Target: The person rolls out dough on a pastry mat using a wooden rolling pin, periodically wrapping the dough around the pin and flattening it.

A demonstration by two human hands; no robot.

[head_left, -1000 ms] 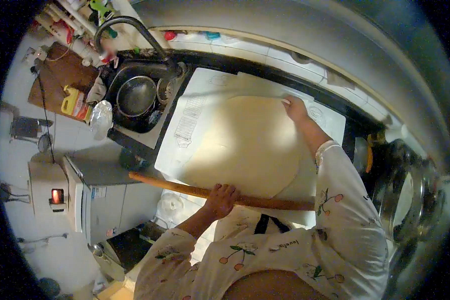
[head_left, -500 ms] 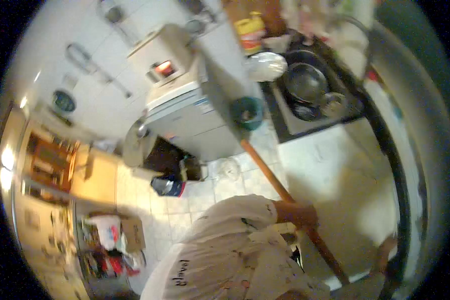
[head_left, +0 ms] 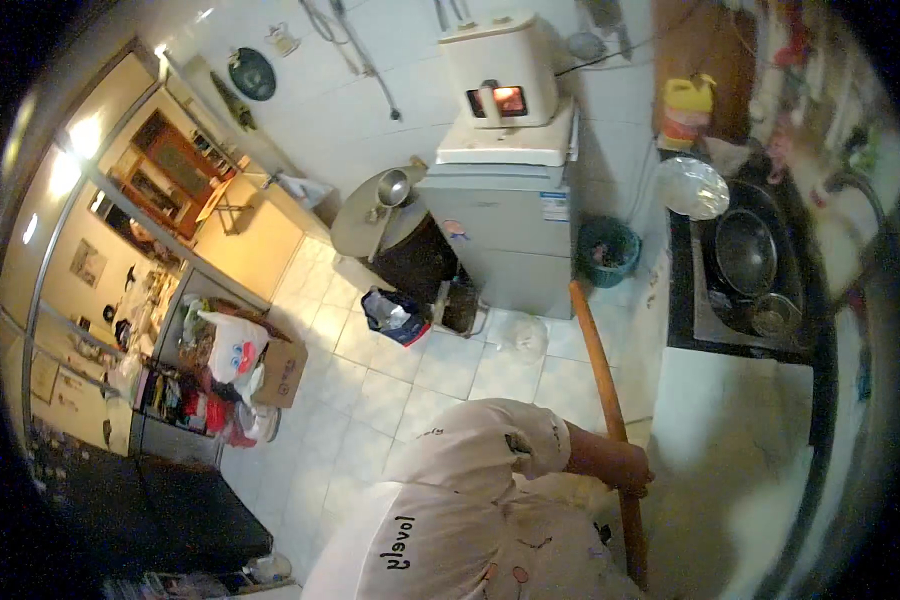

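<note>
My left hand (head_left: 628,468) is wrapped round a long wooden rolling pin (head_left: 602,375), which lies along the near edge of the white board. The pin's far end points toward the fridge. Beside the hand, on the white board (head_left: 732,385), the pale dough sheet lies in shadow, and its outline is hard to make out. My right hand is out of the picture.
A sink (head_left: 745,250) with a pan, a foil-covered dish (head_left: 692,188) and a yellow bottle (head_left: 687,108) stand beyond the board. An air fryer (head_left: 500,75) sits on a grey fridge (head_left: 510,240). A green bin (head_left: 608,250), bags and a box are on the left.
The view has swung left, bringing the fridge, floor and doorway into sight. My right hand, earlier at the dough's far edge, has left the picture. My left hand remains on the rolling pin.
</note>
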